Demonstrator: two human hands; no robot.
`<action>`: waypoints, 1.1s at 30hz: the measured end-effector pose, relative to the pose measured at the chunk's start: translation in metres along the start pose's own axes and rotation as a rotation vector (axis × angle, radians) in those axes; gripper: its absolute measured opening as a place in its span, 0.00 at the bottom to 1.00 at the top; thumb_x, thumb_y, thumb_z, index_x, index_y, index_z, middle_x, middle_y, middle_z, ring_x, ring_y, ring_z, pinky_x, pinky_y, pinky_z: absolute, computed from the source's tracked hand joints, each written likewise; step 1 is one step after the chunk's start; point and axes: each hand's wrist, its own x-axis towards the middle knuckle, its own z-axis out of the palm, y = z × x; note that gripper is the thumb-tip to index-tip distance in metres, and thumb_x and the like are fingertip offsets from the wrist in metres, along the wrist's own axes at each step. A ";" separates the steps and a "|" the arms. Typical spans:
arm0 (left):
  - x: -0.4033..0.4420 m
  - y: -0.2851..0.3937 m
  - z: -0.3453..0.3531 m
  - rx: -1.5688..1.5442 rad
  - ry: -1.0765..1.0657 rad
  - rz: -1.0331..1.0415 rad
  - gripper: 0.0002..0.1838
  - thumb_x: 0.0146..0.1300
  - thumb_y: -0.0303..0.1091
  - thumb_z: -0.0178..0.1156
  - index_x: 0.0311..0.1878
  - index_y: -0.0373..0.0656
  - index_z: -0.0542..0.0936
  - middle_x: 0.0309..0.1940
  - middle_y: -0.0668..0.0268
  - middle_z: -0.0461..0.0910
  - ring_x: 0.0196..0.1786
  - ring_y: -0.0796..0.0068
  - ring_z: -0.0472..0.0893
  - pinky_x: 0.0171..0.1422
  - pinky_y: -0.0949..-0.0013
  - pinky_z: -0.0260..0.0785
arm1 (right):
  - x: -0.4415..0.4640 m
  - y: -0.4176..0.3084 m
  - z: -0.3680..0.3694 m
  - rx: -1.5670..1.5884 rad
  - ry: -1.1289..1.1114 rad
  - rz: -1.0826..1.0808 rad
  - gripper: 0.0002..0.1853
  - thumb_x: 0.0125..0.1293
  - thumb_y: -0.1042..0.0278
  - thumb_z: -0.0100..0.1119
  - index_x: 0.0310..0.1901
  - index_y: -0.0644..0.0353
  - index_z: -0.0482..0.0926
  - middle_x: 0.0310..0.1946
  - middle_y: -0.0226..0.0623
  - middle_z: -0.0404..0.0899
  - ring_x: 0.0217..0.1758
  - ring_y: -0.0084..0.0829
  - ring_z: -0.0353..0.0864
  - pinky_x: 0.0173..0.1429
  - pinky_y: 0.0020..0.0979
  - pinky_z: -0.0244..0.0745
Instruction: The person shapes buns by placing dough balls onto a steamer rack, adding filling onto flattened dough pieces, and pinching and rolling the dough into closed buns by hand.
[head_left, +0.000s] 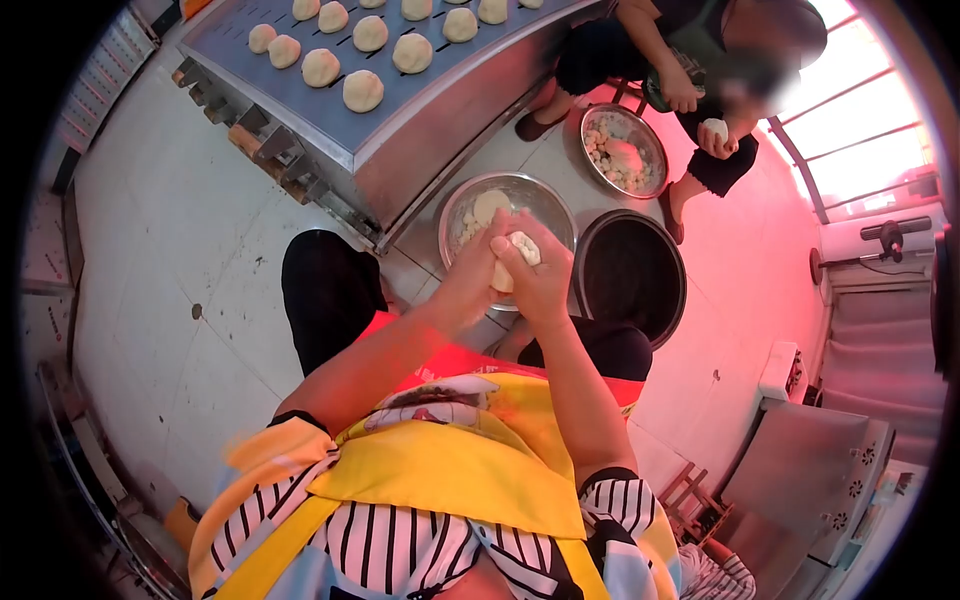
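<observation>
My left hand (474, 272) and my right hand (546, 277) come together over a metal bowl (448, 212), fingers wrapped round a piece of pale dough (523, 248). A bumpy white top of the dough shows between the thumbs, and more pale dough appears just below my palms. Part of it is hidden by my fingers. Inside the bowl lie a larger dough lump (490, 206) and smaller pale pieces, partly covered by my hands.
A dark round tub (632, 280) stands right of the bowl. Beyond it, a seated person (690, 75) holds a white ball above a basin (664, 172) of pale pieces. Several dough balls (363, 91) rest on a metal worktop (290, 95) at upper left.
</observation>
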 end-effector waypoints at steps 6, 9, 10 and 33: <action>0.002 -0.001 -0.016 0.161 -0.095 0.020 0.31 0.66 0.66 0.44 0.49 0.45 0.74 0.38 0.70 0.78 0.40 0.77 0.80 0.39 0.74 0.74 | -0.003 -0.035 -0.008 0.031 -0.168 0.203 0.17 0.56 0.62 0.67 0.42 0.64 0.80 0.31 0.39 0.77 0.31 0.27 0.76 0.40 0.32 0.73; 0.004 0.001 -0.008 0.112 -0.026 0.035 0.30 0.66 0.66 0.46 0.48 0.45 0.74 0.38 0.70 0.78 0.40 0.79 0.80 0.39 0.74 0.74 | 0.004 -0.012 -0.006 -0.108 -0.057 0.031 0.19 0.55 0.60 0.67 0.42 0.65 0.80 0.32 0.38 0.77 0.34 0.27 0.76 0.42 0.33 0.73; 0.005 0.000 -0.007 0.082 -0.006 0.018 0.30 0.65 0.66 0.47 0.48 0.46 0.74 0.39 0.70 0.77 0.39 0.80 0.80 0.40 0.75 0.74 | 0.003 -0.009 -0.006 -0.146 -0.042 -0.030 0.19 0.55 0.58 0.68 0.42 0.65 0.80 0.32 0.38 0.78 0.34 0.27 0.76 0.42 0.33 0.72; 0.010 -0.005 -0.010 0.070 -0.119 -0.086 0.30 0.66 0.63 0.48 0.53 0.44 0.72 0.46 0.65 0.76 0.47 0.73 0.80 0.45 0.66 0.77 | 0.002 -0.018 -0.021 -0.033 -0.092 0.000 0.16 0.57 0.57 0.65 0.36 0.65 0.81 0.31 0.42 0.79 0.33 0.34 0.79 0.39 0.33 0.72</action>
